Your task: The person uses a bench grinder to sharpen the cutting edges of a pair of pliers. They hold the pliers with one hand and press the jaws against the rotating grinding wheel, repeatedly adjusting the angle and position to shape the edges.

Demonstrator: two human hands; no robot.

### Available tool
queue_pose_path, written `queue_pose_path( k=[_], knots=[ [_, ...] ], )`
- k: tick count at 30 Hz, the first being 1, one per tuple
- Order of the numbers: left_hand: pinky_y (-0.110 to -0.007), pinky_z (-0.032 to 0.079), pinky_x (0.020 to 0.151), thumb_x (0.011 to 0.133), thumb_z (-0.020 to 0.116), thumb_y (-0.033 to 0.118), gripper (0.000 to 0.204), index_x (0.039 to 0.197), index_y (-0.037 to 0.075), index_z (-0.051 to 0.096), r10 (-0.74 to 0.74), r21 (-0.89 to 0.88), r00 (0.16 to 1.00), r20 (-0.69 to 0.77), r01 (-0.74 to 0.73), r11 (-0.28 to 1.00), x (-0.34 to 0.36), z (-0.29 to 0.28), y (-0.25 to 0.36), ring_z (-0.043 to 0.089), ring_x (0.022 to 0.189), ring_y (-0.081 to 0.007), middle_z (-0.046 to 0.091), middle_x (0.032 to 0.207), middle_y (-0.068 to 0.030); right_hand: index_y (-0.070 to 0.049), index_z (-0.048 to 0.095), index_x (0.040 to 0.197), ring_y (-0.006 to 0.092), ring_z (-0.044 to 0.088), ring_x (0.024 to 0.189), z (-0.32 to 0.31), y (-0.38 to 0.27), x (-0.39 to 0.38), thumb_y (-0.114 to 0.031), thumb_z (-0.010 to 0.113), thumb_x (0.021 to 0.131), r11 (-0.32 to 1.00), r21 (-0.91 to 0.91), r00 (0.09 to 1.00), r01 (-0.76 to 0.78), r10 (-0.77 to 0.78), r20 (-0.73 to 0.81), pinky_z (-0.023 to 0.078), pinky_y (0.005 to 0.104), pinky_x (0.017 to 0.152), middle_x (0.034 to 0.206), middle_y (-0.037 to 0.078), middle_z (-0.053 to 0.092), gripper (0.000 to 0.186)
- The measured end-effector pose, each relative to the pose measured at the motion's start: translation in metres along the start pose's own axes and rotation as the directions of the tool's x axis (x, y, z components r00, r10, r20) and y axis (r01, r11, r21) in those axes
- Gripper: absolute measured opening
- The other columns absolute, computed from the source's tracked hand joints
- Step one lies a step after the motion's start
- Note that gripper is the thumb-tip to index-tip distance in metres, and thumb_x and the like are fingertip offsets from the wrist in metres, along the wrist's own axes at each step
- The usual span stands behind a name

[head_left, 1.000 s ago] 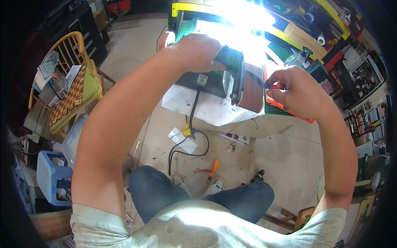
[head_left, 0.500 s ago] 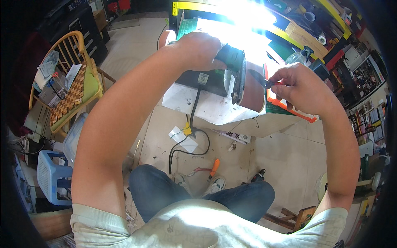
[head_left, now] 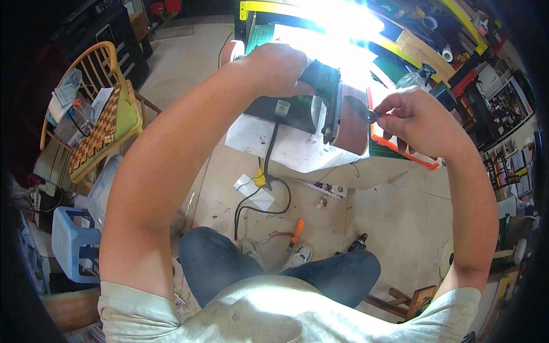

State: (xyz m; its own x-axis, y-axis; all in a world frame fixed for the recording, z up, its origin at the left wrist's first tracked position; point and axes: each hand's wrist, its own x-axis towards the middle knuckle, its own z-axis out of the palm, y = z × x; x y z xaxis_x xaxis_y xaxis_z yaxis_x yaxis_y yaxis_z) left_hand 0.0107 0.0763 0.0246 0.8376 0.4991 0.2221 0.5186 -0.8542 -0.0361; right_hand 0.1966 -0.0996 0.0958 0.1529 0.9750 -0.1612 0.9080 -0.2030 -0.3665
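At the workbench, a dark belt sander (head_left: 289, 111) with a broad brown abrasive belt (head_left: 350, 134) stands on white paper. My left hand (head_left: 278, 68) is bent over the sander's dark green housing (head_left: 321, 80), fingers curled round it and partly hidden. My right hand (head_left: 409, 114) is closed, pinching a small red-handled tool with a dark metal head (head_left: 370, 116). The tool's head points left, over the brown belt; whether it touches the belt I cannot tell. Its exact kind is too small to make out.
A bright lamp (head_left: 349, 23) glares over the bench. An orange-red frame (head_left: 407, 153) lies right of the belt. A black cable (head_left: 271, 154) drops to the floor, where an orange-handled tool (head_left: 297, 230) lies near my feet. A wooden chair (head_left: 108, 108) and blue stool (head_left: 73, 243) stand left.
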Motion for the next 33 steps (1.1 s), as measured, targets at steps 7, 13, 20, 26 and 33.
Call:
queue_pose_path(
  k=[7, 13, 20, 26, 33],
  knots=[
    [-0.04, 0.056, 0.086, 0.087, 0.073, 0.048, 0.055, 0.111, -0.001, 0.068, 0.018, 0.003, 1.0, -0.026, -0.018, 1.0, 0.0, 0.0, -0.001, 0.071, 0.092, -0.0317, 0.071, 0.098, -0.0199, 0.006, 0.069, 0.105, 0.0184, 0.067, 0.057, -0.001, 0.003, 0.003, -0.013, 0.063, 0.087, 1.0, -0.023, 1.0, 0.02, -0.02, -0.002, 0.052, 0.032, 0.06, 0.08, 0.018, 0.072, 0.027],
    [-0.04, 0.056, 0.085, 0.088, 0.071, 0.049, 0.054, 0.111, -0.001, 0.068, 0.004, 0.014, 1.0, 0.004, -0.004, 1.0, 0.0, -0.001, 0.001, 0.071, 0.091, -0.0315, 0.071, 0.097, -0.0199, 0.007, 0.069, 0.104, 0.0192, 0.067, 0.058, 0.0, 0.0, 0.005, -0.014, 0.063, 0.086, 0.996, -0.069, 0.997, 0.062, -0.064, -0.032, 0.053, 0.0324, 0.061, 0.08, 0.018, 0.072, 0.029],
    [-0.04, 0.056, 0.084, 0.089, 0.07, 0.05, 0.056, 0.113, -0.001, 0.068, 0.027, 0.026, 1.0, 0.002, -0.027, 0.999, 0.0, -0.001, -0.001, 0.071, 0.09, -0.0317, 0.071, 0.097, -0.0198, 0.008, 0.068, 0.104, 0.0173, 0.066, 0.055, 0.001, -0.006, 0.001, -0.012, 0.062, 0.088, 1.0, -0.009, 1.0, 0.0, 0.0, 0.005, 0.052, 0.0302, 0.055, 0.077, 0.015, 0.071, 0.026],
    [-0.04, 0.056, 0.085, 0.089, 0.07, 0.049, 0.056, 0.115, 0.0, 0.068, 0.019, 0.035, 1.0, 0.006, -0.019, 0.999, 0.0, -0.001, -0.001, 0.071, 0.092, -0.0312, 0.071, 0.099, -0.0193, 0.009, 0.068, 0.102, 0.0163, 0.066, 0.055, 0.003, -0.007, -0.004, -0.011, 0.062, 0.089, 0.999, 0.04, 1.0, -0.029, 0.029, 0.009, 0.051, 0.0288, 0.053, 0.075, 0.014, 0.07, 0.025],
    [-0.04, 0.056, 0.086, 0.09, 0.069, 0.049, 0.057, 0.119, 0.0, 0.066, 0.025, 0.016, 1.0, 0.007, -0.025, 1.0, 0.001, 0.0, -0.002, 0.071, 0.092, -0.0312, 0.071, 0.1, -0.0192, 0.012, 0.064, 0.109, 0.0102, 0.06, 0.049, 0.005, -0.003, -0.005, -0.006, 0.065, 0.09, 0.998, 0.061, 1.0, 0.007, -0.008, 0.018, 0.047, 0.0248, 0.046, 0.073, 0.01, 0.068, 0.026]
  ],
)
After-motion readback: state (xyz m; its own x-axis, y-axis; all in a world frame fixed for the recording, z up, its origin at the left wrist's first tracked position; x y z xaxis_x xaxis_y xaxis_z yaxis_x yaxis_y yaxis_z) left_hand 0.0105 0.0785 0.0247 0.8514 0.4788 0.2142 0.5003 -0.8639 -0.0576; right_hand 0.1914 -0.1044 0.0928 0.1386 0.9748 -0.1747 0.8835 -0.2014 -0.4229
